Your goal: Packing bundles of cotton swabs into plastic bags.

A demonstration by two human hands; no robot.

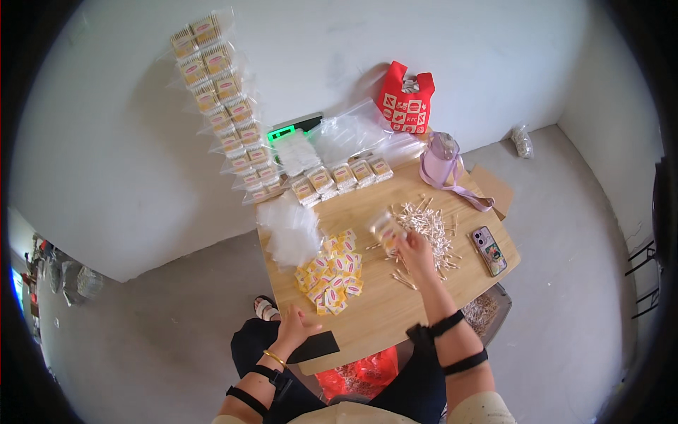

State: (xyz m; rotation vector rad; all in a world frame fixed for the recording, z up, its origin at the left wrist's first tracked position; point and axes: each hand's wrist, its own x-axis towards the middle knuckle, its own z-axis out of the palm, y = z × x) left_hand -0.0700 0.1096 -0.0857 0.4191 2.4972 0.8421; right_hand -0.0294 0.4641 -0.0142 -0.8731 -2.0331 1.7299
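Observation:
My right hand (417, 256) is closed on a small clear plastic bag (386, 230) with a pale, yellowish insert showing through; the bag is slightly blurred. It is held at the left side of a loose heap of cotton swabs (432, 230) on the wooden table. My left hand (296, 328) hovers by the table's near left edge, fingers curled, with nothing visible in them. Just beyond it lies a pile of small yellow-and-white printed cards (332, 272). Farther back on the left, a stack of empty clear bags (289, 230) spreads over the table (385, 318).
Filled swab packs (342, 177) line the back edge, beside a tall stack of bagged packs (226, 106). A red carrier bag (407, 99), lilac pouch (441, 159) and phone (489, 251) are around the right side. Below are a swab-filled bin (484, 314) and red bag (360, 374).

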